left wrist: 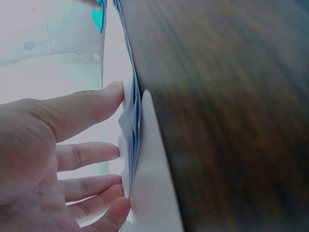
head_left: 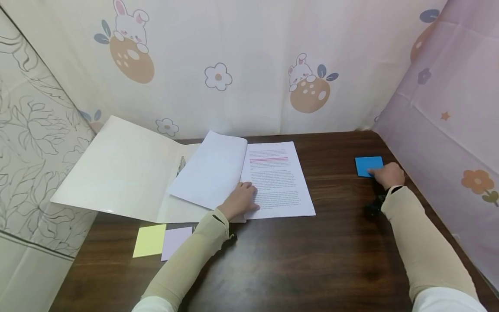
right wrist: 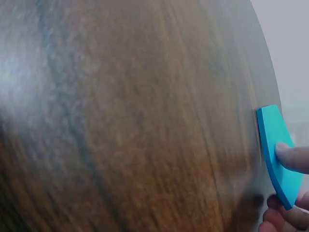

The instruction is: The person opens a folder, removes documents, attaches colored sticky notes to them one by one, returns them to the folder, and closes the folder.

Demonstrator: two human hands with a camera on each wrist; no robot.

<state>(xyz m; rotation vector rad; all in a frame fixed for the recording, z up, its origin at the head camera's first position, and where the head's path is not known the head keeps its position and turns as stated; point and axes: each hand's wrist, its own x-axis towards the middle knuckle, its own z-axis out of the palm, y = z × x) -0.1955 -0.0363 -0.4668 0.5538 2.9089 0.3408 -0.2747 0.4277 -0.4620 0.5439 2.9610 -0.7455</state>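
My left hand rests on a stack of printed pages, its fingertips pressing the paper near the fold. In the left wrist view, the thumb and spread fingers touch the sheets close to their edges. Turned-over sheets lie to the left, blank side up, over a white binder that is spread wide. One line on the printed page is marked in pink. Far to the right, my right hand pinches a blue sticky note pad, with the thumb on top and fingers at its edge.
A yellow sticky note pad and a purple one lie at the front left, the purple partly behind my left sleeve. Patterned curtains enclose the dark wooden table at the back and sides.
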